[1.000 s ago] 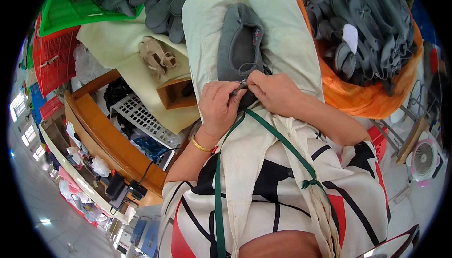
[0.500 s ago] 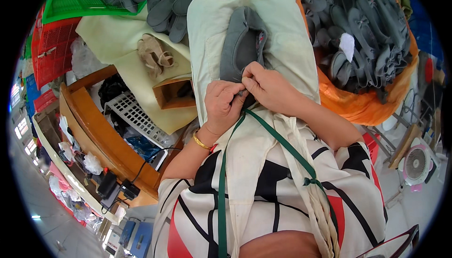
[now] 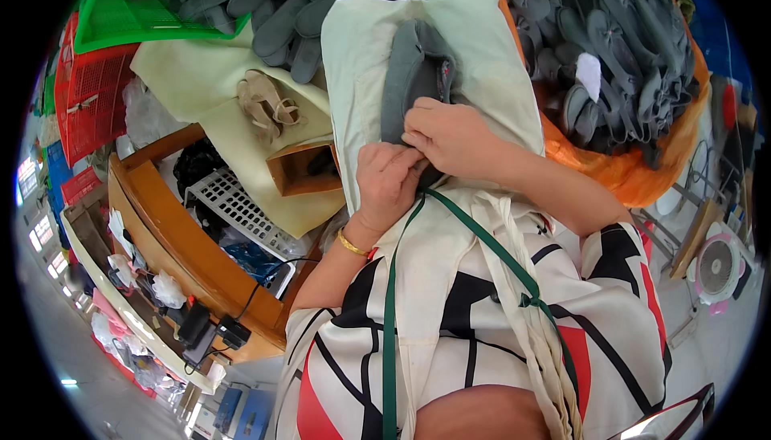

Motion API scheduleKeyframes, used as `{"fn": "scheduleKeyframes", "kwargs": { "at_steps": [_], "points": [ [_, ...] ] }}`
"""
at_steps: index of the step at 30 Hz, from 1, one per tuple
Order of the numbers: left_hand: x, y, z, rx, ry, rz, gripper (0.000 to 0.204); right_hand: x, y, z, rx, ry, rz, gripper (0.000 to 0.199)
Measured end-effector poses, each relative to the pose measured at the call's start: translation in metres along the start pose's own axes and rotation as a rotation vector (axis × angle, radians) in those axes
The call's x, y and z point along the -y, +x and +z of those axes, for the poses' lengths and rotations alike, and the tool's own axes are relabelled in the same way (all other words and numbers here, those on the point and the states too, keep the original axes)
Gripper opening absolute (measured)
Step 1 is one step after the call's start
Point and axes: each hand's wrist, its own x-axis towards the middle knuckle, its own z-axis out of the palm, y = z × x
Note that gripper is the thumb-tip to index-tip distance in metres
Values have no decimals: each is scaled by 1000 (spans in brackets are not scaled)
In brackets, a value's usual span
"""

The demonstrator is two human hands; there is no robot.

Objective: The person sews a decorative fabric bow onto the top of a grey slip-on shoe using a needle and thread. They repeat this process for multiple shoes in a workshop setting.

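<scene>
- Orange fabric sack [image 3: 642,189] stood at right, heaped with grey fabric shoes [image 3: 622,46].
- Pale green cloth-covered cushion [image 3: 494,55] lay left of sack.
- Dark grey fabric slip-on shoe [image 3: 401,79] lay on cushion, near end under both hands.
- Right hand [image 3: 454,136]: fingertips pinched together at shoe; couldn't tell on what.
- Left hand [image 3: 388,181]: curled, gripped shoe's near end.
- Gold-coloured bangle [image 3: 351,243] sat just behind left hand.

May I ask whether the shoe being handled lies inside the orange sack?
No, the grey shoe lies on pale cloth, left hand and right hand at its near end.
</scene>
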Motion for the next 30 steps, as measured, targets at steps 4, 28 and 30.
{"fn": "scheduleKeyframes", "kwargs": {
  "at_steps": [4, 28, 30],
  "points": [
    [-5, 1, 1, 88, -18, 50, 26, -13, 24, 20, -345, 154, -68, 12],
    [-10, 29, -19, 319, -71, -270, 18, -5, -9, -81, -183, 1498, -9, 21],
    [-8, 29, -19, 333, -71, -224, 18, -8, -11, -80, -188, 1472, -10, 21]
  ]
}}
